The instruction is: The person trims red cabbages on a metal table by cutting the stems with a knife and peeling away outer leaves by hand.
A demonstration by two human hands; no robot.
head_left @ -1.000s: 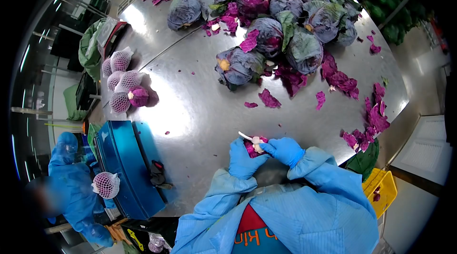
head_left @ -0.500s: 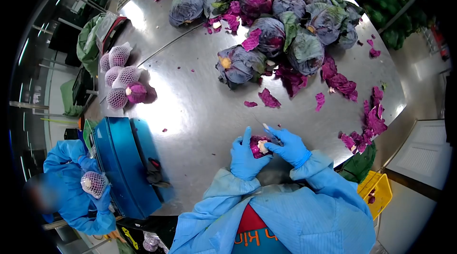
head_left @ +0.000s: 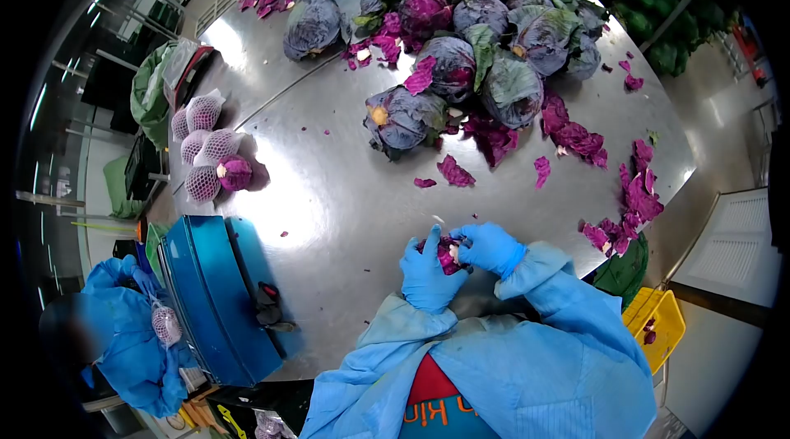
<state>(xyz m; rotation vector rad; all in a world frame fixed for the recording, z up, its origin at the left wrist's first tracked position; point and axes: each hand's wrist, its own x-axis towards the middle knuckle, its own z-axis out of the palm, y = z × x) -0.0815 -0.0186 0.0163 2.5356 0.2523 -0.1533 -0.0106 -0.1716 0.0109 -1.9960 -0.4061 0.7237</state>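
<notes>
My left hand is wrapped round a small red cabbage from the left, thumb and fingers curled about it. Its pale cut stem end points right. On that side my right hand is closed, fingertips right at the stem; what it grips is hidden. Both hands wear blue gloves, low over the steel table. A small pale sliver shows just beyond the left fingertips.
A pile of red cabbages lies ahead, with torn purple leaves at right. Netted cabbages and one bare cabbage sit at left. Beside a blue bin, a person handles a netted cabbage. A yellow crate stands right.
My right hand has turned over the cabbage's stem end, and the thin pale-tipped tool seen at its fingers is now hidden. The co-worker's netted cabbage has moved lower beside the bin. The view has shifted slightly.
</notes>
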